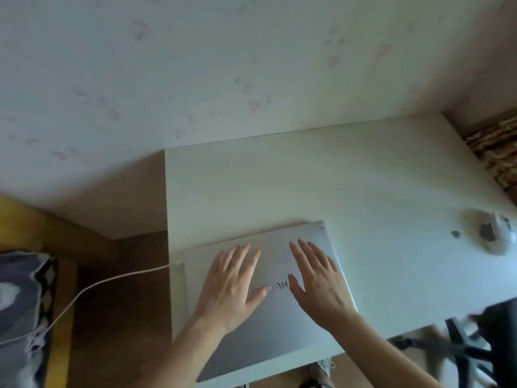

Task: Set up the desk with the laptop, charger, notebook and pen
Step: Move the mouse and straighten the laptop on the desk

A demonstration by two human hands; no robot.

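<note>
A closed silver laptop [279, 326] lies on the white desk [335, 186] near its front left corner, lid logo facing away from me. My left hand [232, 287] rests flat on the lid with straight fingers. Beside it, my right hand [319, 281] lies flat on the lid too, fingers spread. A white charger cable [92, 287] runs from the laptop's left edge off the desk toward the left. No notebook or pen shows in view.
A white mouse on a pale pad [500, 233] sits at the desk's right edge. A dark chair base [475, 351] stands at lower right. A grey cushion [19, 312] lies at the left over wooden floor. The wall rises behind the desk.
</note>
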